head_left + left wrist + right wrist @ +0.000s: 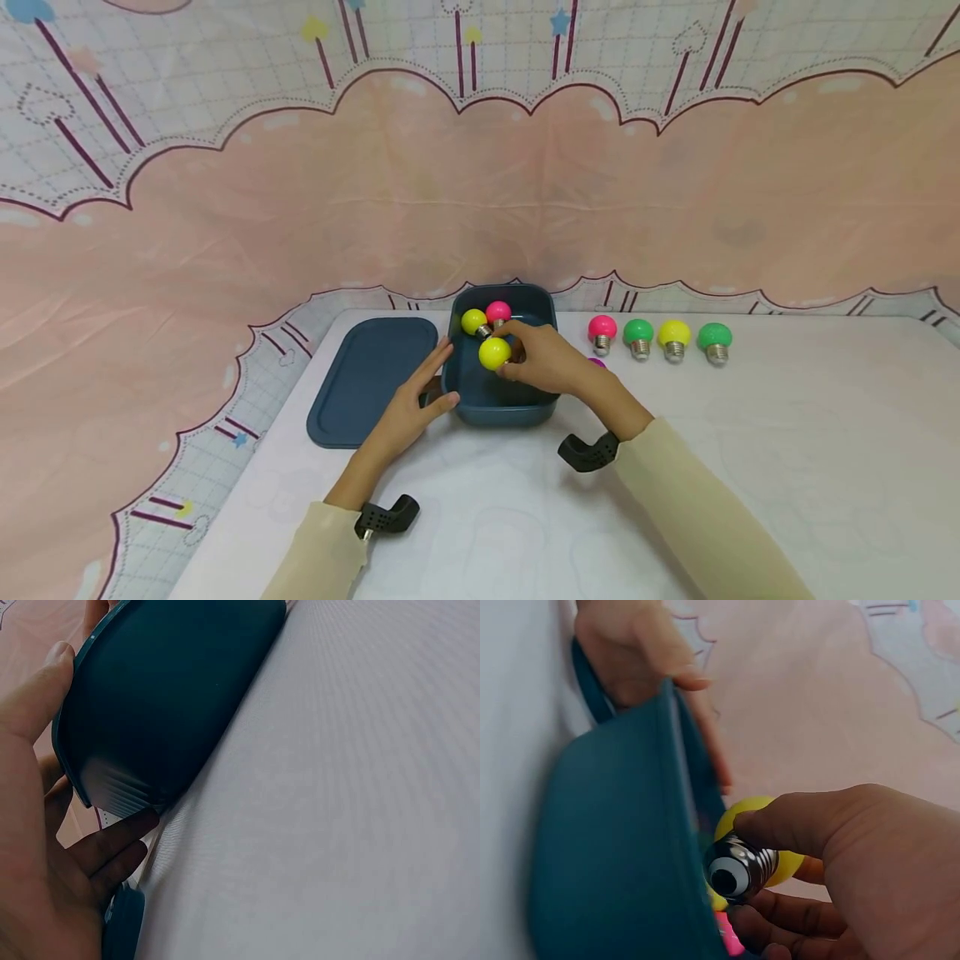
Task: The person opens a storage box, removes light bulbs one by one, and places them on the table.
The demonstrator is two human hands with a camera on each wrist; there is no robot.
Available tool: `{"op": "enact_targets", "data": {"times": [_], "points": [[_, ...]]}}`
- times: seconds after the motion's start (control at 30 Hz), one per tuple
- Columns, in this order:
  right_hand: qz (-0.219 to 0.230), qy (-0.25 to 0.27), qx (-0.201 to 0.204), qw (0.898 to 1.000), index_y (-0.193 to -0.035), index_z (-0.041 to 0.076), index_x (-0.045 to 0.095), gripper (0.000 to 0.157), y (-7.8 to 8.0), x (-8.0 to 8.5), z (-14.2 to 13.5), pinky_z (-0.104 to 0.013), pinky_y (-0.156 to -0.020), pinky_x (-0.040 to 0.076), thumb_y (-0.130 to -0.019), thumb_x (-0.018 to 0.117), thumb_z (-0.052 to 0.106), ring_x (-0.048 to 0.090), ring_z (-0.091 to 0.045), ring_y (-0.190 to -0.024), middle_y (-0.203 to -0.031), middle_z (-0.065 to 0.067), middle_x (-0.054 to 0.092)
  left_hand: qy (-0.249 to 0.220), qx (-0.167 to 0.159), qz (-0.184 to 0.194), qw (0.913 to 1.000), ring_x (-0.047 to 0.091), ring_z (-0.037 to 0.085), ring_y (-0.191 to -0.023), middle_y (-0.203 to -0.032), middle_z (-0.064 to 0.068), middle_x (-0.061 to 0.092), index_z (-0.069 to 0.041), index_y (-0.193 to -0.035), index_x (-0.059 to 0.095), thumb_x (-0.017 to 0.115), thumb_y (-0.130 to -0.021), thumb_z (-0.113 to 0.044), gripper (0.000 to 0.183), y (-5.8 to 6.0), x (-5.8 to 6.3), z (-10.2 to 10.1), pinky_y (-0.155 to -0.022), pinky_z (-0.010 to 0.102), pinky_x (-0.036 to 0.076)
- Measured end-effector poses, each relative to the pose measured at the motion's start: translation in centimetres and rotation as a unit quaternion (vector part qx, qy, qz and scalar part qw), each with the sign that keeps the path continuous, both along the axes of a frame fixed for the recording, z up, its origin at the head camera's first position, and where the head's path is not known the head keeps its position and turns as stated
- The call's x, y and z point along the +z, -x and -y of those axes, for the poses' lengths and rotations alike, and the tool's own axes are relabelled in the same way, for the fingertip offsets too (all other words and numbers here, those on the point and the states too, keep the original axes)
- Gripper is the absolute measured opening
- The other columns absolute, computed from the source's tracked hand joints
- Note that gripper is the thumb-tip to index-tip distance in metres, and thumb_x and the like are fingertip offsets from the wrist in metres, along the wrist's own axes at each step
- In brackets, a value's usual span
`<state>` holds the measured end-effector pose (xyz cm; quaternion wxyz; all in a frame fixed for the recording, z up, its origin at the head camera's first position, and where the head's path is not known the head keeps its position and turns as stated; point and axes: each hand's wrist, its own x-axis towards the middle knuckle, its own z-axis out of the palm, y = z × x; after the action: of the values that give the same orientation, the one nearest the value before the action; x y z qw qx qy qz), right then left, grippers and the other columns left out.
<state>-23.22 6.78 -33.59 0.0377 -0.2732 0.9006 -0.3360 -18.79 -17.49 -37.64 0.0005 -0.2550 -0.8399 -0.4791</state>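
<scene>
My right hand [542, 357] pinches a yellow light bulb [494, 353] over the inside of a dark blue box [510, 416]. In the right wrist view, thumb and fingers hold the bulb near its silver screw base [759, 861]. Inside the box lie another yellow bulb [473, 322] and a pink bulb [498, 312]. My left hand [405, 410] touches the box's left side, fingers extended along it and thumb by the near corner. The left wrist view shows that thumb [45, 686] at the rim.
A dark blue lid [372, 379] lies flat left of the box. To the right stand a pink bulb [602, 327], a green bulb [639, 332], a yellow bulb [674, 335] and another green bulb [716, 337]. A purple bulb [597, 362] is mostly hidden by my right arm.
</scene>
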Motion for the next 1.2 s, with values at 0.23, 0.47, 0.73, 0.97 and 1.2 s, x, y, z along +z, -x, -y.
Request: {"op": "enact_targets", "data": {"times": [0.23,0.47,0.73,0.97,1.2], "points": [[-0.004,0.012,-0.045,0.999,-0.129,0.008,0.053,0.051,-1.1,1.1,-2.3,-0.029,-0.066,0.053,-0.084,0.073,0.022,0.059,-0.019,-0.08,-0.09,-0.005,0.064,-0.002,0.0,-0.003,1.0,0.046,0.043,-0.123,-0.158,0.009,0.015,-0.011,-0.152,0.026,0.06,-0.094,-0.01,0.068,0.0,-0.1,0.0,-0.102,0.06,0.031],[0.014,0.015,-0.103,0.994,-0.131,0.01,0.051,0.052,-1.7,1.4,-4.9,-0.03,-0.064,0.054,-0.085,0.072,0.025,0.059,-0.022,-0.081,-0.098,-0.009,0.065,-0.003,0.0,-0.003,1.0,0.045,0.043,-0.124,-0.159,0.009,0.015,-0.011,-0.152,0.026,0.061,-0.094,-0.012,0.068,0.0,-0.2,0.1,-0.102,0.06,0.03],[0.008,0.02,-0.14,0.99,-0.132,0.006,0.05,0.053,-2.0,0.8,-8.1,-0.033,-0.066,0.054,-0.086,0.07,0.023,0.059,-0.025,-0.083,-0.098,-0.012,0.064,-0.003,0.001,-0.003,1.0,0.047,0.042,-0.122,-0.159,0.008,0.014,-0.013,-0.152,0.026,0.061,-0.094,-0.014,0.068,0.0,-0.3,0.1,-0.102,0.06,0.031],[-0.008,-0.002,-0.158,0.987,-0.13,0.002,0.049,0.053,-2.3,0.5,-11.1,-0.035,-0.067,0.053,-0.086,0.07,0.024,0.058,-0.027,-0.083,-0.096,-0.014,0.064,-0.001,0.002,-0.004,1.0,0.046,0.042,-0.123,-0.159,0.007,0.014,-0.013,-0.152,0.026,0.061,-0.094,-0.014,0.067,0.1,-0.4,0.0,-0.102,0.059,0.033],[0.003,-0.019,-0.172,0.985,-0.129,-0.001,0.047,0.055,-2.9,0.3,-13.5,-0.036,-0.067,0.053,-0.088,0.069,0.028,0.059,-0.028,-0.083,-0.096,-0.015,0.064,-0.001,0.002,-0.005,1.0,0.046,0.042,-0.124,-0.159,0.007,0.014,-0.013,-0.152,0.026,0.06,-0.094,-0.013,0.067,0.0,-0.4,0.0,-0.103,0.059,0.03]]}}
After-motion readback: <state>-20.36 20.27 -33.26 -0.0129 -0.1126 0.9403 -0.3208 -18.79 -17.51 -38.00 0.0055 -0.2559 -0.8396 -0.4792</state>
